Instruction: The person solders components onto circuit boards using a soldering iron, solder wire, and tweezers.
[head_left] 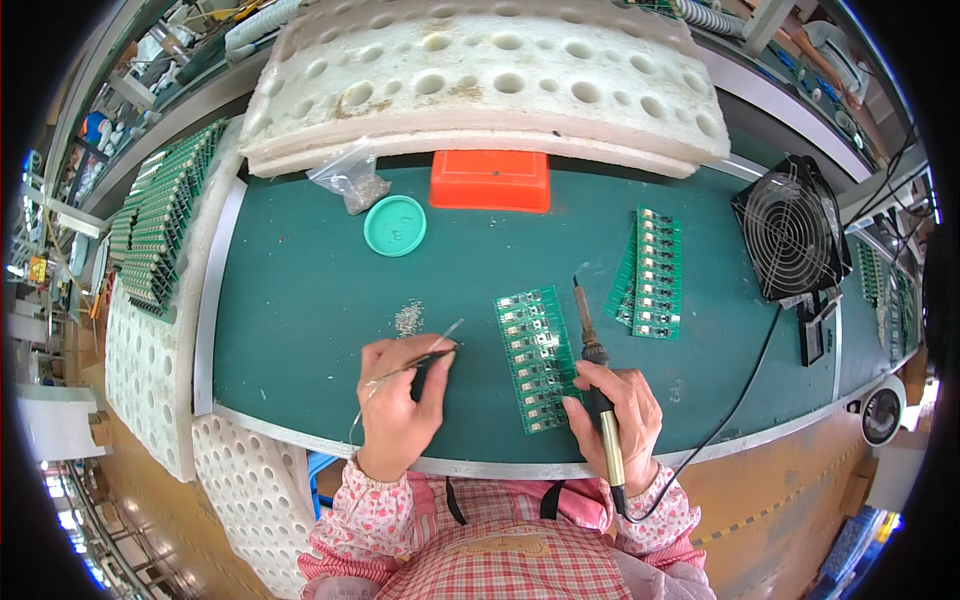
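The green panel of small circuit boards [537, 358] lies flat on the dark green worktop [300, 290], slightly skewed, just in front of the person and between the two hands, probably so that both can reach it without stretching. The right hand [615, 412] rests at the panel's lower right edge, its grip closed round the black-handled soldering iron [597, 385], whose tip points up and away beside the panel; the cord trails off to the right. The left hand [400, 400] pinches a thin strand of silvery solder wire [447, 335] along with a dark slim tool, the wire's free end angled toward the panel. A small heap of tiny metal parts [408, 318] sits just beyond that hand. Further off lie a second green panel stack [650, 272], a round teal lid [395, 225], an orange plastic box [490, 181] and a black fan [790, 230], apparently for fumes.
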